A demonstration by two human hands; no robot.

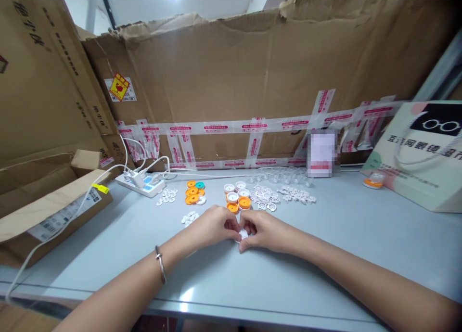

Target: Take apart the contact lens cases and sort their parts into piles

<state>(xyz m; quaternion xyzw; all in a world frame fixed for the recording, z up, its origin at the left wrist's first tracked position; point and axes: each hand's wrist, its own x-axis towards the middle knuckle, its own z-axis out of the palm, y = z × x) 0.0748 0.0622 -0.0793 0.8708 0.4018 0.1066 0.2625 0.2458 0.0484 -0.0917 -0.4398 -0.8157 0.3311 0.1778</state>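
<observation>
Both my hands meet at the middle of the grey table. Between their fingertips is a small white plastic part (243,234), mostly covered by the fingers. My left hand (220,223) pinches it from the left, and my right hand (263,229) grips it from the right. Just beyond the hands stand orange and white round cups (244,202), some stacked. To their right lie piles of white openwork pieces (265,197). Orange discs (192,191) with a teal disc (199,185) sit to the left, and small white pieces (189,219) lie near my left hand.
A power strip (142,184) with white cables and an open cardboard box (72,202) are at left. Clear plastic cups (285,177) line the back. An orange-and-white round item (374,181) stands by a paper bag (415,178) at right. A large carton (224,72) walls the back.
</observation>
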